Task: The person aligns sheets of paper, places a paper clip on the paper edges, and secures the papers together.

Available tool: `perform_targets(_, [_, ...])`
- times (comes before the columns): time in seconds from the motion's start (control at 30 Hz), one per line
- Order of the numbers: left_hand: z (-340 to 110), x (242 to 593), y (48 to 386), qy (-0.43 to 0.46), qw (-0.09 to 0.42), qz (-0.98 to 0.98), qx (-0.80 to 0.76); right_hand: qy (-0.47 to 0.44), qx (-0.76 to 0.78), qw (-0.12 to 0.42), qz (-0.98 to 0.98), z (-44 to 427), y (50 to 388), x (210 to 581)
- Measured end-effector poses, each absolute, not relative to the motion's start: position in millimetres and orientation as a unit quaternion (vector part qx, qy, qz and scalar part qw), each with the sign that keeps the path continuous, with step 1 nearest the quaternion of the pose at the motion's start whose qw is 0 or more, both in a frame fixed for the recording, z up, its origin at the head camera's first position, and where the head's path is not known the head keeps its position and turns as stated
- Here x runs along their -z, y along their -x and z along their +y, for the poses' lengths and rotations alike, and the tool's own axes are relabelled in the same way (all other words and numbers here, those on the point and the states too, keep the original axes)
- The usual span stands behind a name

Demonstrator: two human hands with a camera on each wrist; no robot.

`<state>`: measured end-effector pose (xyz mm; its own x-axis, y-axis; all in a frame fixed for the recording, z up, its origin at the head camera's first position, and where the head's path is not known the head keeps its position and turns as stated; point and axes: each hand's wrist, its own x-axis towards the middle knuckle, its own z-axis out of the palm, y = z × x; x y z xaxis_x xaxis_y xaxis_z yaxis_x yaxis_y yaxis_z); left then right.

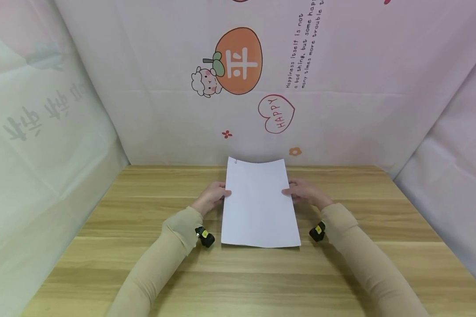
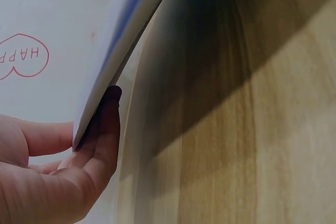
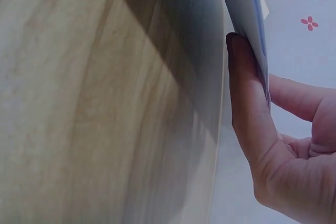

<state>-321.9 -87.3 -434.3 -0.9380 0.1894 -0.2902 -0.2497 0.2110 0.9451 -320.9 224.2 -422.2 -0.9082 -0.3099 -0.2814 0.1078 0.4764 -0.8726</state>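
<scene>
White paper point(image 1: 259, 204), seemingly a thin stack of sheets, is held above the table between both hands, with its far edge bowed slightly downward in the middle. At its far left corner sits a small clip-like mark point(image 1: 236, 161), too small to tell for certain. The left hand point(image 1: 214, 196) pinches the left edge, thumb on top and fingers underneath, as the left wrist view also shows on the paper's edge point(image 2: 100, 77). On the opposite edge, the right hand point(image 1: 303, 193) pinches the same way; its fingers point(image 3: 247, 77) support the underside in the right wrist view.
A wood-grain table point(image 1: 262, 281) lies below, with the paper's shadow on it. Behind it hangs a white printed cloth point(image 1: 162, 127), and more pale cloth point(image 1: 35, 176) encloses the sides. Black wrist cameras point(image 1: 206, 237) are worn near both cuffs.
</scene>
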Motion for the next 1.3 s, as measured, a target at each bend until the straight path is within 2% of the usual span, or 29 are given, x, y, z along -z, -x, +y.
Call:
perform_targets(0.47, [-90.3,438.7,324.5,0.029,0.183,0.748,-0.637,0.044,0.531,0.227,0.815,216.7,325.7,423.2])
perform_targets(0.93, [-91.6,442.5,328.6,0.028,0.183,0.744,-0.642,0.030,0.540,0.221,0.812,218.0,330.1,427.2])
perform_targets(1.3, [-94.5,441.0,332.4,0.019,0.189,0.741,-0.645,0.049,0.552,0.230,0.800,221.8,330.7,428.2])
